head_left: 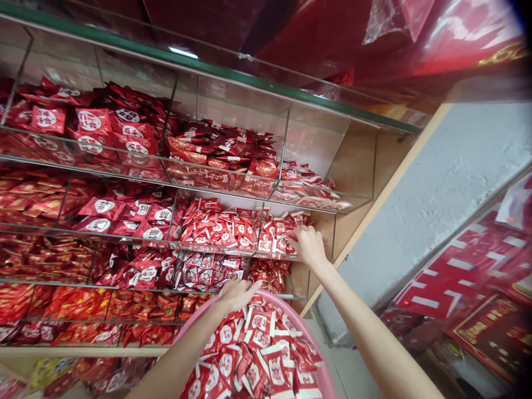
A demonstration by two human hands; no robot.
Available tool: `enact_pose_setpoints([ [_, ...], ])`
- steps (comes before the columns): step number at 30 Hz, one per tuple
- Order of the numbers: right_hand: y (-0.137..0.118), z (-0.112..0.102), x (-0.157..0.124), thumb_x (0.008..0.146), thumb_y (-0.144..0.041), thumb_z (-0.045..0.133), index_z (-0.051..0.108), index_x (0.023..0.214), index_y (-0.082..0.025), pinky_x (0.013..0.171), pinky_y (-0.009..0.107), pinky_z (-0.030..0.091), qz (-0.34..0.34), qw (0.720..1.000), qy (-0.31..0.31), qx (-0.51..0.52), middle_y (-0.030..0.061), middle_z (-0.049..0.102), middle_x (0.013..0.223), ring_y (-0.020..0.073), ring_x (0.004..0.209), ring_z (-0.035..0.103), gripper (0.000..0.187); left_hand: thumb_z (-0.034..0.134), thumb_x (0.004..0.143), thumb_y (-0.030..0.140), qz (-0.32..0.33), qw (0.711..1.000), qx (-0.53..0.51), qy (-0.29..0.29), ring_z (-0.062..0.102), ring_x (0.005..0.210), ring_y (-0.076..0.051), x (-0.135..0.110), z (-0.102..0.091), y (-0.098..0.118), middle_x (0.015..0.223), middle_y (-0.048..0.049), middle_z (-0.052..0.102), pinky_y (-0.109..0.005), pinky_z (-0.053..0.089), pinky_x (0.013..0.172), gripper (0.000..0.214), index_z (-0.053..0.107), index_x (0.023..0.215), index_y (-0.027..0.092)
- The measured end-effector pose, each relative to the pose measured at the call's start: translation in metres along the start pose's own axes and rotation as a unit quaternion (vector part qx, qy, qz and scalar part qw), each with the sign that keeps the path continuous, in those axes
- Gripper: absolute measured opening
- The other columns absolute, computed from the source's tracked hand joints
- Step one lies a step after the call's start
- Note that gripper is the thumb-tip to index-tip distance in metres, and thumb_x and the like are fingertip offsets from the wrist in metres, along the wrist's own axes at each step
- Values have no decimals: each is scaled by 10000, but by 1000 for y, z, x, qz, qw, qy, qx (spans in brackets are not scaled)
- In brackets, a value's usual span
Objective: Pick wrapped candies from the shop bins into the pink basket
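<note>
My right hand [310, 245] reaches into a glass-fronted shelf compartment, its fingers curled against small red-and-white candy packets [273, 234]. The hand itself hides what its fingertips hold, if anything. Below the shelves stands a pink basin [310, 328], heaped with loose red-and-white candy packets [257, 354]. My left hand [238, 293] is closed over the basin's far rim, with the thumb stretched to the right; part of its grip is hidden.
Tiered glass shelves [224, 191] with upright dividers hold red, maroon and orange packets. A thick green glass edge [249, 83] crosses above. To the right are a wooden side panel [353, 244], a grey wall [399, 221] and hanging red wares [440, 277].
</note>
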State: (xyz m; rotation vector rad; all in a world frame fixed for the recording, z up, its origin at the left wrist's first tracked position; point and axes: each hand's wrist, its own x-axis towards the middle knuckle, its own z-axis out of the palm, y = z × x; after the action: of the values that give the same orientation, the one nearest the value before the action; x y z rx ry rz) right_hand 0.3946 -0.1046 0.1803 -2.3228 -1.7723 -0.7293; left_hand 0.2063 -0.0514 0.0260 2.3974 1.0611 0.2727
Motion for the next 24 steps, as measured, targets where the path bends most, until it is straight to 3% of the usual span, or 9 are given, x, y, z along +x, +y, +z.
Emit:
enact_pose_setpoints([
  [5,-4,8,8,823,-156,435,593,783,-164,694,320,300,-5,1000,-8,-24,91,603,877,226,867,486,163,69,794,683,-8,1000,-13,-5,582,626,-194,-1,0,1,644,-44,630,-301,394,627,734,616,678,207],
  [10,4,4,8,854,-183,395,578,824,-161,676,317,294,3,999,48,-4,98,600,921,221,860,479,187,39,783,695,1,1000,7,-6,599,671,-217,-1,-3,2,685,-59,647,-318,402,655,774,631,701,203],
  [15,11,-13,-1,837,-222,456,570,796,-176,665,293,322,15,989,114,96,62,610,837,201,797,491,129,7,776,698,4,1000,14,-10,605,708,-232,-1,-4,2,706,-72,652,-332,408,684,811,641,719,196],
  [19,10,-39,-26,833,-284,483,569,771,-180,699,290,361,-6,963,162,215,46,615,799,185,765,511,149,4,771,704,0,1000,10,-12,598,665,-220,2,-2,0,654,-59,634,-339,404,699,812,634,691,198],
  [21,6,-49,-44,829,-333,494,572,779,-180,689,285,379,0,947,150,286,43,623,796,174,733,527,179,1,766,710,-1,1000,13,-11,598,670,-222,3,0,0,661,-60,634,-339,404,694,816,633,691,198],
  [24,2,-56,-71,830,-391,486,561,788,-180,638,262,403,11,909,49,413,31,624,767,148,671,544,228,-6,761,713,0,1000,19,-13,600,693,-233,2,-1,0,685,-68,640,-340,405,685,827,637,696,197],
])
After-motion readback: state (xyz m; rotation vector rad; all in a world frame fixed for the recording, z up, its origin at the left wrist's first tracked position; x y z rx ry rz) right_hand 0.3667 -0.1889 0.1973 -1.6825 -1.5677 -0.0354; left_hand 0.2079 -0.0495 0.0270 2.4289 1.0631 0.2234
